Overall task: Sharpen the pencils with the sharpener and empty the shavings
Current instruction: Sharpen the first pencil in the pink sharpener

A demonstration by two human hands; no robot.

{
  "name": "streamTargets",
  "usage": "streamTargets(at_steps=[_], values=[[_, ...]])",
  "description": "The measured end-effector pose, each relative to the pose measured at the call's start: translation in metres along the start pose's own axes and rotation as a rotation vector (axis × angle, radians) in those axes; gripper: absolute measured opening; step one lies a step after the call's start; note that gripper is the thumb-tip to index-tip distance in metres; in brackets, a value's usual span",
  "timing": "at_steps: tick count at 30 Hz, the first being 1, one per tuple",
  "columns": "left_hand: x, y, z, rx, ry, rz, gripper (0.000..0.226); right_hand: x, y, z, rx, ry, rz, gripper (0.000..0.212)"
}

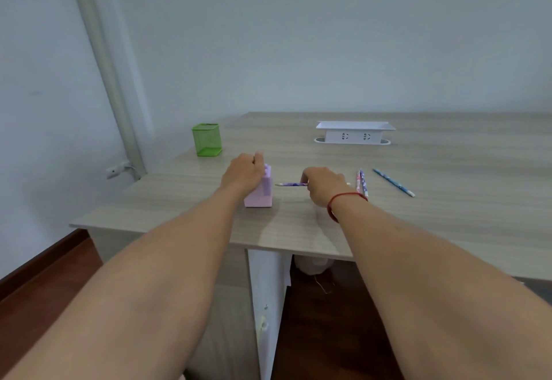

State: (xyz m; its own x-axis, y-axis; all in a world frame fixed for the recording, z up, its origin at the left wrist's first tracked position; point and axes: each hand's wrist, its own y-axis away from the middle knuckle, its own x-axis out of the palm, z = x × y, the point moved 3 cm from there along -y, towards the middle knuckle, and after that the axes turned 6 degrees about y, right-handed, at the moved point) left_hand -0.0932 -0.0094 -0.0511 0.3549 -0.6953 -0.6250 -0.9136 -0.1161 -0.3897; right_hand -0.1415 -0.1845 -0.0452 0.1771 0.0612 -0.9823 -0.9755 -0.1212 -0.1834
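Observation:
A pink box-shaped pencil sharpener [260, 195] stands on the wooden desk [418, 218]. My left hand [243, 173] is closed over its top and left side. My right hand [324, 185] holds a purple patterned pencil [291, 184] level, its tip pointing left and stopping a short gap from the sharpener's right face. Two patterned pencils [362, 183] lie side by side just right of my right hand. Farther right a blue pencil [393, 182] lies at a slant.
A green mesh pen holder [206, 139] stands at the desk's far left corner. A white socket box [355, 132] rises from the desk at the back. Under the desk are a white panel [268, 305] and a pale bin [313, 264].

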Motion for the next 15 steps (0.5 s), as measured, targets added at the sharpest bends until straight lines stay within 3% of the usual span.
streamTargets(at_steps=[7,15], values=[[-0.003,0.006,0.002,-0.013,0.092,0.032,0.048,-0.006,0.002,0.002,-0.052,-0.074,0.002,0.035],[-0.002,0.009,0.002,-0.086,0.036,0.005,0.055,0.001,-0.006,0.018,-0.1,-0.158,0.004,0.036]])
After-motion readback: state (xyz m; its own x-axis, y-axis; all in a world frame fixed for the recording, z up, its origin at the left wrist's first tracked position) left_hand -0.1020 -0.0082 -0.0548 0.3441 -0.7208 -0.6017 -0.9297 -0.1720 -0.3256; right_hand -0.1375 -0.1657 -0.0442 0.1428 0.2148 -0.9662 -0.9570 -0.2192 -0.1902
